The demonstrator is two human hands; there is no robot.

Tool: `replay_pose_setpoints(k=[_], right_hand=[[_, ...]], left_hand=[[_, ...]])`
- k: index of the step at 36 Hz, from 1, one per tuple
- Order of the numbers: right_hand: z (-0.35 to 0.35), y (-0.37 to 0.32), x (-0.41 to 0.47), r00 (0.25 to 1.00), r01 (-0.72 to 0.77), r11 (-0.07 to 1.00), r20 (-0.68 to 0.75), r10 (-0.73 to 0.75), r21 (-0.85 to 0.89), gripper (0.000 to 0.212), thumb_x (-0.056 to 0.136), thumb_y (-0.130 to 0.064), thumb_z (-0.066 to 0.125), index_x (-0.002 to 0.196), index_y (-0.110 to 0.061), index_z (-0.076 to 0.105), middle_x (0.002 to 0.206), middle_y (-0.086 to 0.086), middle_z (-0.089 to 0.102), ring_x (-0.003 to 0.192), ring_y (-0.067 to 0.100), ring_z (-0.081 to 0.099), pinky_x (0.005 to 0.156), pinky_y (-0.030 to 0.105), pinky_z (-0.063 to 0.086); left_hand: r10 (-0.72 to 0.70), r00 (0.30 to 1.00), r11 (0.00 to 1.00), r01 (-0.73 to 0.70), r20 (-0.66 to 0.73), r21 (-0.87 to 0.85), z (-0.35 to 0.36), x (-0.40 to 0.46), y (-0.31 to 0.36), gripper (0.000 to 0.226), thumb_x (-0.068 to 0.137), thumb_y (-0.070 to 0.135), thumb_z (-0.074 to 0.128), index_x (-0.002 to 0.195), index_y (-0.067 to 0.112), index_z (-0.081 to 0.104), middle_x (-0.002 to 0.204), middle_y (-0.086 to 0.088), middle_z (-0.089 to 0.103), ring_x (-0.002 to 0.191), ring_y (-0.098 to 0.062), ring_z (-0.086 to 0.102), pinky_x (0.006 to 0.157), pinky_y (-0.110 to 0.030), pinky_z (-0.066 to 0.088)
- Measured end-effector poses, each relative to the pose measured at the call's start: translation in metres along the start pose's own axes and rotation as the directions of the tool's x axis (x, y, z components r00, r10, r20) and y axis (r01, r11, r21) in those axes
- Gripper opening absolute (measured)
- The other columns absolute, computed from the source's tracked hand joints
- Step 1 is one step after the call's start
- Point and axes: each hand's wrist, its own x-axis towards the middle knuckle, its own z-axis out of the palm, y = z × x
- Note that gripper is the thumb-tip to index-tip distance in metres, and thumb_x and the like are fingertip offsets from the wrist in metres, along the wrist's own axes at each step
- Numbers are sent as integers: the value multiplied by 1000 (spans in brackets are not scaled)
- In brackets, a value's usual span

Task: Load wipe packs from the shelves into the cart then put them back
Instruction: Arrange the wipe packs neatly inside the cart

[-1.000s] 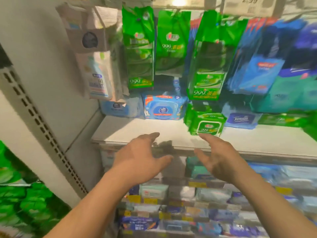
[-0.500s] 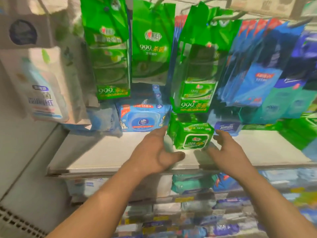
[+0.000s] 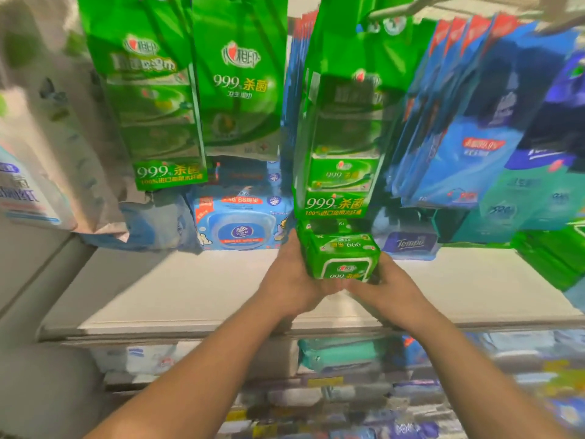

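Observation:
A green wipe pack (image 3: 343,258) with a white-rimmed lid sits on the pale shelf (image 3: 177,293), in the middle of the view. My left hand (image 3: 292,280) grips its left side and my right hand (image 3: 387,285) grips its right side, thumbs meeting under its front edge. A second green pack (image 3: 326,226) lies right behind it. No cart shows in this view.
Tall green wipe bags (image 3: 240,77) and blue bags (image 3: 468,122) hang above the shelf. A blue lidded pack (image 3: 242,228) and a Tempo pack (image 3: 410,245) stand at the back. Lower shelves (image 3: 342,356) hold more packs.
Both hands reached forward from the shelf's front edge and closed around the green wipe pack. The view moved closer to the shelf.

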Motion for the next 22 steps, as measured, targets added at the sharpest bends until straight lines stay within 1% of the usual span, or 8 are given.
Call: replay_pose_setpoints(k=[7,9,11,12,14,17,19,22], right_hand=[[-1,6,11,986,146,983,62,-154,108,60,75,-42,80,130,-28,61,117,-10,74,110,12,69,99,42,53],[-1,15,15,990,123,976,41,-132,179,67,70,-39,84,132,-26,60,115,-6,75,107,16,71,99,46,54],[0,16,14,990,117,971,58,-132,209,64,73,-25,86,131,-21,60,110,-4,76,103,15,72,97,42,56],[0,16,13,987,122,969,76,-141,214,59,76,-16,86,130,-18,61,109,-4,77,102,15,72,97,40,56],[-3,14,8,979,143,962,108,-172,231,51,80,-9,83,126,-16,64,109,-3,77,104,17,72,96,38,56],[-6,2,-8,956,191,949,174,-238,250,50,75,-26,81,122,-24,66,111,-7,76,104,15,72,96,42,55],[-4,-9,-18,939,206,928,205,-277,311,47,78,-18,82,122,-24,66,112,-6,76,105,15,72,97,45,55],[6,-30,-32,908,209,892,260,-329,400,50,80,-1,80,125,-18,64,111,-4,77,104,14,72,97,41,56]], left_hand=[[18,998,997,-23,-64,-68,10,-10,19,60,57,38,86,108,57,63,115,9,76,110,-21,71,100,-52,54],[42,997,995,-47,-59,-82,14,-18,31,52,56,38,82,98,64,66,106,13,77,107,-17,72,99,-46,55],[45,997,997,-49,-63,-65,17,-28,39,53,56,33,83,92,68,66,93,26,75,97,-1,72,92,-31,56],[40,996,997,-45,-81,-64,18,-34,40,54,57,25,84,93,63,68,89,31,74,92,6,71,88,-26,55],[21,989,998,-29,-145,-59,18,-45,37,51,60,10,87,97,39,69,89,33,73,87,9,70,84,-23,53],[4,966,1000,-3,-259,4,13,-68,40,58,67,-4,90,95,36,59,88,36,71,84,14,67,78,-13,50],[34,931,997,-7,-363,75,10,-86,43,57,68,6,93,97,39,56,96,30,69,93,14,63,81,-12,49],[28,863,977,84,-504,197,2,-116,42,77,62,40,96,120,34,46,122,12,46,118,-1,51,97,-16,45]])
